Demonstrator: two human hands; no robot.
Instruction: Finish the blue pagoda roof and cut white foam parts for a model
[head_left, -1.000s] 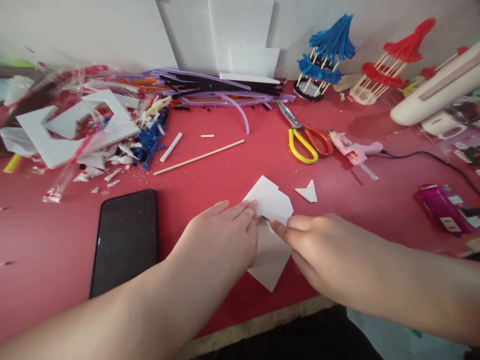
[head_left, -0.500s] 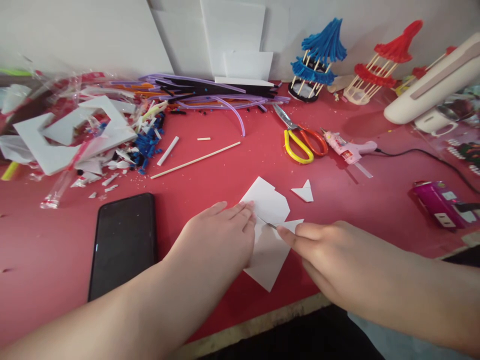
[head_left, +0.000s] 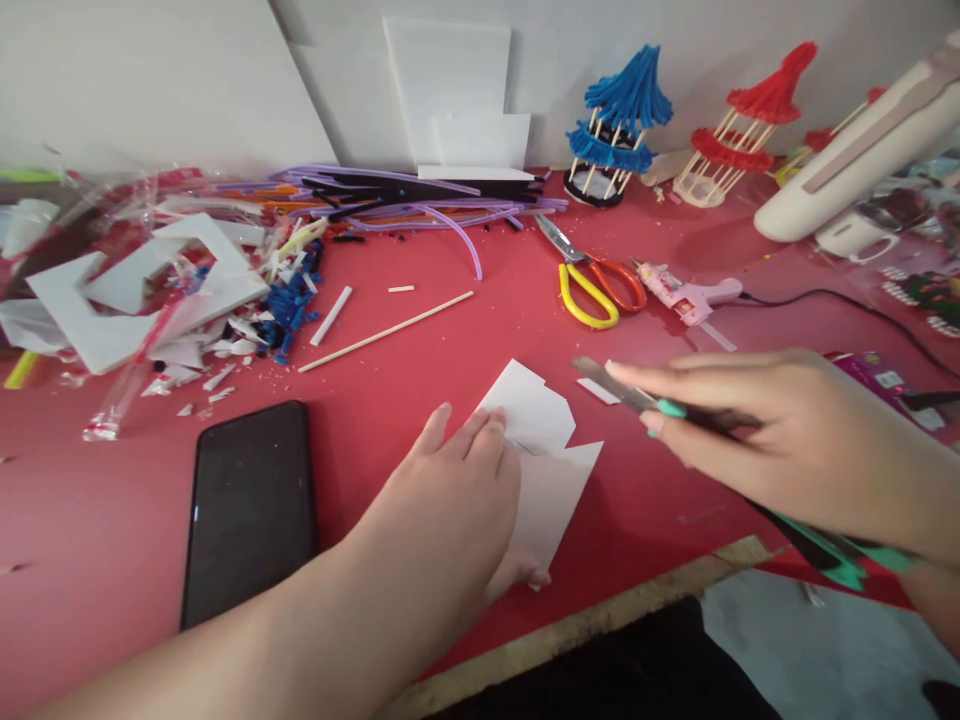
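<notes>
A cut piece of white foam board (head_left: 559, 490) lies on the red tabletop, with a dark slit across its middle. My left hand (head_left: 457, 490) rests on its left side, fingers stretched out over the sheet and thumb by its lower edge. To the right, my right hand (head_left: 757, 430) is closed around a green and black utility knife (head_left: 705, 418). The knife's blade points left, above the table and apart from the board. Behind the blade lies a small white offcut (head_left: 598, 390), partly hidden by the knife and fingers.
A black phone (head_left: 251, 510) lies left of my arm. Behind are a thin wooden stick (head_left: 386, 332), scissors (head_left: 589, 293) and a pink glue gun (head_left: 686, 292) with its cord. Scraps (head_left: 187, 320) pile up at left. Blue (head_left: 619, 125) and red (head_left: 727, 150) stick models stand at the back.
My right hand has lifted the knife off the foam board and moved it up and to the right. My left thumb now shows at the board's lower edge.
</notes>
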